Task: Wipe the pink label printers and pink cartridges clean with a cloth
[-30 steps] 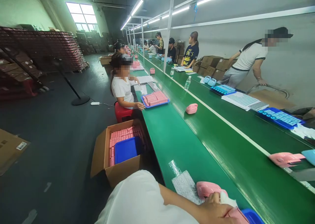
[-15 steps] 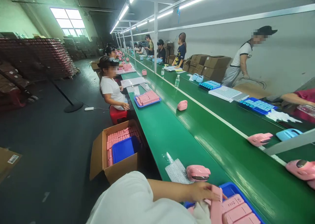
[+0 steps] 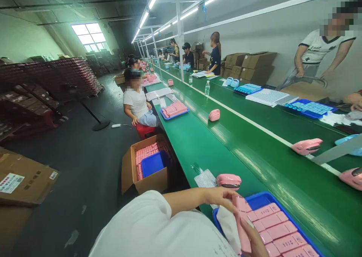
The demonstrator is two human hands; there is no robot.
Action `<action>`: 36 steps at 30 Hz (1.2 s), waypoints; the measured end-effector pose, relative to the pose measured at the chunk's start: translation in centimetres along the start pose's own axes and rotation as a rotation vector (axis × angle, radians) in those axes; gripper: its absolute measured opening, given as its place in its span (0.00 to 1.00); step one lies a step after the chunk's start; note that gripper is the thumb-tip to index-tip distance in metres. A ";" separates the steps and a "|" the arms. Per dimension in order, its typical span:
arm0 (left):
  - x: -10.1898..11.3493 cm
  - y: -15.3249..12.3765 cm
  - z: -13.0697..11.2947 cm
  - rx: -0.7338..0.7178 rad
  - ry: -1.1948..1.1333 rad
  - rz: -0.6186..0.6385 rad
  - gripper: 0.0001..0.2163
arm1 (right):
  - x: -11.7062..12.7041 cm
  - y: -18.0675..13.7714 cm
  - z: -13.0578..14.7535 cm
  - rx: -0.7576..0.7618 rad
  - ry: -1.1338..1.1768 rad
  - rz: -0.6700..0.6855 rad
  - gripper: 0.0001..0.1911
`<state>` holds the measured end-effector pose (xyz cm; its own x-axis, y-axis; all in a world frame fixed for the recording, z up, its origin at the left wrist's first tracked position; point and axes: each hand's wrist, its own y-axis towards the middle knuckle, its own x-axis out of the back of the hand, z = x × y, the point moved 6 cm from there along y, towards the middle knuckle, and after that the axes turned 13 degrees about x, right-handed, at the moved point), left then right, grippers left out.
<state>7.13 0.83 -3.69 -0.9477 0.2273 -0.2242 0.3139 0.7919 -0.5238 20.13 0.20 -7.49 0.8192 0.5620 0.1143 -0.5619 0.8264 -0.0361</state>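
Observation:
A blue tray (image 3: 257, 199) filled with flat pink parts sits at the near edge of the green belt (image 3: 215, 147). Over its left end I hold one pink part (image 3: 242, 221) upright. My left hand (image 3: 222, 197) pinches its top end. My right hand (image 3: 256, 242) grips its lower end, at the bottom edge of the view. A white cloth (image 3: 228, 227) hangs beside the part, against my right hand. Just beyond the tray, a pink device (image 3: 229, 181) rests on the belt next to a clear bubble bag (image 3: 204, 178).
More pink devices (image 3: 214, 115) (image 3: 307, 146) lie along the belt. A seated co-worker (image 3: 138, 102) works at another tray of pink parts (image 3: 174, 110). An open cardboard box (image 3: 147, 166) with pink parts stands on the floor. Other people stand on the far side.
My left hand has gone from lying over the tray to pinching the pink part held upright. My right hand has come into view beneath it. The view has shifted right and down.

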 end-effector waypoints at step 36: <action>7.0 3.3 -3.3 0.148 0.760 -0.865 0.23 | 2.2 -12.8 -6.2 -0.295 0.677 -0.741 0.25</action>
<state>1.37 6.94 -4.28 -0.6245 -0.0358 0.7802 -0.4993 0.7865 -0.3636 29.87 -8.93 -12.88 0.8915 -0.2624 -0.3693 0.0833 0.8962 -0.4357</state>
